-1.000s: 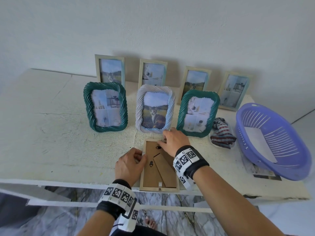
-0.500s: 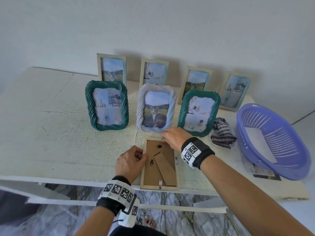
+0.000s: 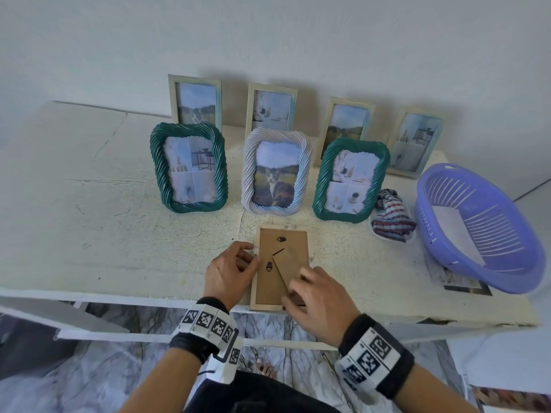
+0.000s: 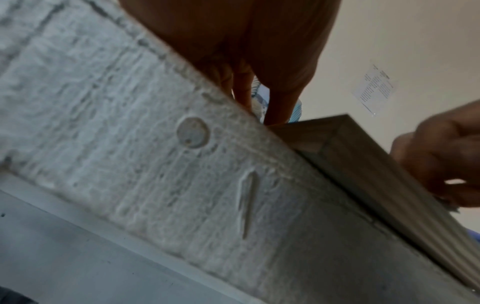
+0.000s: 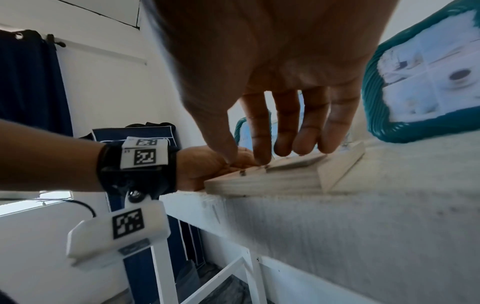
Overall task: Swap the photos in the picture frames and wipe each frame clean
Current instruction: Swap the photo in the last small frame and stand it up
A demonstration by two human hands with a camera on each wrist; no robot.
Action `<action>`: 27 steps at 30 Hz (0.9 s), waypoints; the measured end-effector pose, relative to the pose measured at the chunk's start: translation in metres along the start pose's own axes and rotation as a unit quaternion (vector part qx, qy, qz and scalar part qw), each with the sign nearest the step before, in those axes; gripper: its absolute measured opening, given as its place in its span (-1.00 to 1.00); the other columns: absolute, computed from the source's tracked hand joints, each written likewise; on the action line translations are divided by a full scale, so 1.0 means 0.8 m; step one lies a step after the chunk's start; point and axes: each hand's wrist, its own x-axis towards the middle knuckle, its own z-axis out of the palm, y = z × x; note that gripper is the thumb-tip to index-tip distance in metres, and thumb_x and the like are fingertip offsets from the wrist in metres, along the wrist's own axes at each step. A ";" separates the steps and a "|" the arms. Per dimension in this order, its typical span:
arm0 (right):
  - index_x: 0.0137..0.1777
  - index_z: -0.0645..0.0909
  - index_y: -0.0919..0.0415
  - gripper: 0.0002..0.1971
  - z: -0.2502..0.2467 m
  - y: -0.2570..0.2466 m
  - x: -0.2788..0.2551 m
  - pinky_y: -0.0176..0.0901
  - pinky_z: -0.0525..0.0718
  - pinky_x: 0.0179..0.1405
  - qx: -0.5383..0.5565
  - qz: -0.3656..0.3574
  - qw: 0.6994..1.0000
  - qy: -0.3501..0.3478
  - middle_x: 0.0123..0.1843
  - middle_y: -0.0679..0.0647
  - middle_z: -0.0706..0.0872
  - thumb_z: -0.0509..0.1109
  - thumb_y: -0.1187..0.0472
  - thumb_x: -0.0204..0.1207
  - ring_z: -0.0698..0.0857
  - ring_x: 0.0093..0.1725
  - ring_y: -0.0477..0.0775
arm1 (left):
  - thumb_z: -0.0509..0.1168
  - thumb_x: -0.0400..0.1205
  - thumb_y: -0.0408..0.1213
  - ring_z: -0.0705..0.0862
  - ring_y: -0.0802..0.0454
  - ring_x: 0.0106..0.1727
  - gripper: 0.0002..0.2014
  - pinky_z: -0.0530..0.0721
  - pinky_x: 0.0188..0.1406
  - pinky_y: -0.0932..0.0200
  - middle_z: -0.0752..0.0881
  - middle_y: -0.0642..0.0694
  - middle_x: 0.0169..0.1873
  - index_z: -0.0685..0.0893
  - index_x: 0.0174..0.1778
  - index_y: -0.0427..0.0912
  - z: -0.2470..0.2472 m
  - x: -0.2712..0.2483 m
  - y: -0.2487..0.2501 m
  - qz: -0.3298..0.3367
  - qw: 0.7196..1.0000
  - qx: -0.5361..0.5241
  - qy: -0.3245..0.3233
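Note:
A light wooden frame (image 3: 283,242) lies face down at the table's front edge, brown backing and folded stand (image 3: 290,263) upward. My left hand (image 3: 252,259) has curled fingers against the frame's left rim, holding it there; the left wrist view shows my thumb (image 4: 278,107) reaching down to the frame (image 4: 363,164). My right hand (image 3: 298,293) hovers over the lower right part. Its nearly straight fingertips (image 5: 259,158) touch the backing near the bottom edge of the frame (image 5: 272,181). A striped cloth (image 3: 390,219) lies bunched to the right.
Two green twisted frames (image 3: 189,168) (image 3: 350,180) and a white one (image 3: 275,171) stand behind the flat frame, with several pale frames (image 3: 195,102) along the wall. A purple basket (image 3: 477,228) sits at the right on a printed sheet (image 3: 456,278).
My right hand has moved from the frame's top edge down to its lower right, near the table front. My left hand has stayed at the left rim.

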 end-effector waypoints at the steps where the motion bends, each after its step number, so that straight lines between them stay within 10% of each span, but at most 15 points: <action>1: -0.12 0.55 0.10 -0.64 0.006 -0.002 -0.006 -0.22 0.51 -0.17 -0.005 0.004 1.000 0.007 -0.09 -0.06 0.47 0.13 -0.16 0.62 0.46 -0.13 -0.04 | 0.46 0.54 -0.10 0.67 0.30 -0.29 -0.79 0.63 -0.26 0.30 0.72 0.21 -0.30 0.68 0.05 0.02 0.000 0.000 0.000 0.001 1.000 0.000 0.000; 7: 0.15 0.51 -0.07 -0.70 0.024 0.000 -0.015 -0.12 0.52 -0.13 -0.017 -0.009 1.000 0.024 0.03 -0.01 0.47 0.19 -0.16 0.51 0.49 -0.09 0.04 | 0.46 0.55 -0.11 0.67 0.31 -0.29 -0.79 0.60 -0.27 0.33 0.71 0.21 -0.30 0.68 0.06 0.00 0.001 0.001 -0.002 0.007 1.000 0.000 -0.003; 19: -0.14 0.39 0.04 -0.88 0.039 -0.003 -0.018 -0.06 0.54 -0.23 -0.036 -0.003 0.997 0.071 -0.04 0.01 0.44 0.29 0.07 0.45 0.46 -0.18 0.05 | 0.44 0.56 -0.10 0.69 0.21 -0.30 -0.80 0.71 -0.21 0.12 0.71 0.17 -0.30 0.66 0.05 0.00 0.001 0.002 0.001 0.006 1.000 0.013 -0.005; 27: 0.04 0.53 0.04 -0.60 0.011 0.002 0.002 -0.09 0.57 -0.07 0.013 0.047 0.997 0.053 0.06 -0.02 0.50 0.13 -0.25 0.49 0.46 -0.01 0.01 | 0.46 0.55 -0.08 0.69 0.27 -0.30 -0.79 0.68 -0.23 0.19 0.72 0.19 -0.31 0.66 0.06 0.03 0.000 0.002 -0.003 0.011 1.000 -0.006 -0.003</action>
